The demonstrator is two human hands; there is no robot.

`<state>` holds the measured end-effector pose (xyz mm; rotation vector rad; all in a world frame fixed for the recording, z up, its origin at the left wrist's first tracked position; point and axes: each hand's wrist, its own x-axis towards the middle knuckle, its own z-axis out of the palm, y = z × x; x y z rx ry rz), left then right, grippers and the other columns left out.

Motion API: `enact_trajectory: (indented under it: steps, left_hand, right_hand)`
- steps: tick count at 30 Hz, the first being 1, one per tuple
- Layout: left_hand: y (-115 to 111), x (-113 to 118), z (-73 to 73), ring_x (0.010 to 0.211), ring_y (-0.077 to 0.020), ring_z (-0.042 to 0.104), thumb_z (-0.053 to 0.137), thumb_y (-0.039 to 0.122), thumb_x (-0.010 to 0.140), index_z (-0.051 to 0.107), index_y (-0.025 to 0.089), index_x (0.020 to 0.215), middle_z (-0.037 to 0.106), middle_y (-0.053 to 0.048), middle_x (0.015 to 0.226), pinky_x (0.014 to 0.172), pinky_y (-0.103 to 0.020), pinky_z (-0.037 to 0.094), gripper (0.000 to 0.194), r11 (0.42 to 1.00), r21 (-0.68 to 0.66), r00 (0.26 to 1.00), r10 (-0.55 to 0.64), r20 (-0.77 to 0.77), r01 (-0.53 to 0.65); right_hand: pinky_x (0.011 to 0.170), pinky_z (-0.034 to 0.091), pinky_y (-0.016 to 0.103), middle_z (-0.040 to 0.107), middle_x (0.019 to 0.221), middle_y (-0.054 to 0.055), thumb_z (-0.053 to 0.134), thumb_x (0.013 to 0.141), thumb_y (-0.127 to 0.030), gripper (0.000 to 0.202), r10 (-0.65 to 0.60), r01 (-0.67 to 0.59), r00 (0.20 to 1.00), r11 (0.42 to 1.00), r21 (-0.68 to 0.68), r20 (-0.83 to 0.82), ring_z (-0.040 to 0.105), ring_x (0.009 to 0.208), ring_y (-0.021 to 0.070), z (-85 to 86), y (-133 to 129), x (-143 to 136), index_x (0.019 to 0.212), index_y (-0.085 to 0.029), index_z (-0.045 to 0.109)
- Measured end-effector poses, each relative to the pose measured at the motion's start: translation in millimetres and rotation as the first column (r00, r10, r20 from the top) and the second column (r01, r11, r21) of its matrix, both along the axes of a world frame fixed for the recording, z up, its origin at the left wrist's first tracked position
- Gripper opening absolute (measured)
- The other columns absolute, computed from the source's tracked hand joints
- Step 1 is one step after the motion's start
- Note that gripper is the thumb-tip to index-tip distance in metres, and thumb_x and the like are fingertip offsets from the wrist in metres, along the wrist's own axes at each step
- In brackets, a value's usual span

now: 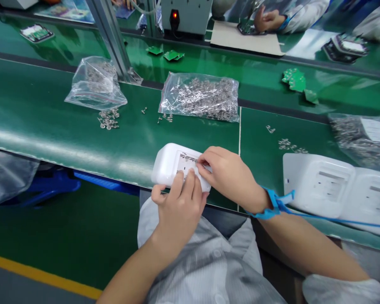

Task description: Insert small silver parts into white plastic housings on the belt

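A white plastic housing [164,162] lies at the front edge of the green bench, with a recessed panel and a slot holding small metal pieces. My left hand [182,202] grips it from the near side, fingertips pressed on the panel. At the slot's right end, the thumb and forefinger of my right hand [224,173] are pinched together; whatever is between them is hidden by the fingers. A blue wrist strap [274,204] circles my right wrist. Beyond the housing lie loose small metal contacts [167,118] beside a clear bag of metal parts [205,97].
Left of centre, another clear bag [96,82] stands behind a pile of metal contacts [108,119]. More white housings [319,181] and a bag of parts [364,133] are at the right. Green circuit boards [294,79] lie beyond. A co-worker's hand [267,19] shows across the bench.
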<state>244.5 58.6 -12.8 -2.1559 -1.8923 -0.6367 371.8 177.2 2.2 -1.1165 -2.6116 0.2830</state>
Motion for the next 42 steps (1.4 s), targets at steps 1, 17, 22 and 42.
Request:
enact_trajectory:
  steps: [1,17,22,42]
  left_hand:
    - [0.0,0.0,-0.9,0.113,-0.0291,0.066,0.050,0.022,0.101,0.066,0.024,0.119,0.074,-0.003,0.127,0.087,-0.050,0.028,0.023,1.000,-0.006,1.000,0.000,0.013,0.000]
    - [-3.9,4.1,-20.9,0.127,-0.0319,0.061,0.047,0.016,0.098,0.059,0.027,0.137,0.066,-0.006,0.140,0.096,-0.052,0.040,0.042,0.988,-0.157,0.990,0.008,0.144,0.015]
    - [-3.3,2.1,-17.3,0.125,-0.0290,0.061,0.042,0.018,0.102,0.065,0.020,0.124,0.067,-0.009,0.138,0.092,-0.048,0.033,0.032,0.997,-0.079,0.998,-0.013,0.058,0.018]
    - [-2.3,-0.4,-13.4,0.121,-0.0277,0.062,0.050,0.017,0.100,0.063,0.015,0.125,0.069,-0.011,0.134,0.083,-0.045,0.033,0.029,0.999,-0.043,0.997,-0.025,0.072,0.028]
  right_hand:
    - [0.070,0.043,0.034,0.067,0.086,0.008,0.060,0.093,-0.016,0.012,-0.030,0.030,1.000,0.999,0.027,0.006,0.061,0.081,0.0224,-1.3,-3.5,-2.0,0.082,-0.016,0.064]
    - [0.072,0.044,0.036,0.063,0.083,0.008,0.054,0.093,-0.015,0.014,-0.116,0.118,0.993,0.989,0.093,-0.028,0.058,0.081,0.0234,-7.2,-13.2,-13.1,0.081,-0.019,0.058]
    - [0.068,0.042,0.033,0.061,0.085,0.007,0.052,0.094,-0.014,0.010,0.080,-0.082,0.996,0.995,0.059,0.042,0.057,0.077,0.0203,5.1,8.2,-3.7,0.085,-0.018,0.055]
    - [0.067,0.045,0.032,0.061,0.086,0.008,0.046,0.101,-0.013,0.016,0.187,-0.201,0.974,0.973,0.114,0.124,0.057,0.078,0.0211,5.7,8.2,-4.6,0.089,-0.017,0.056]
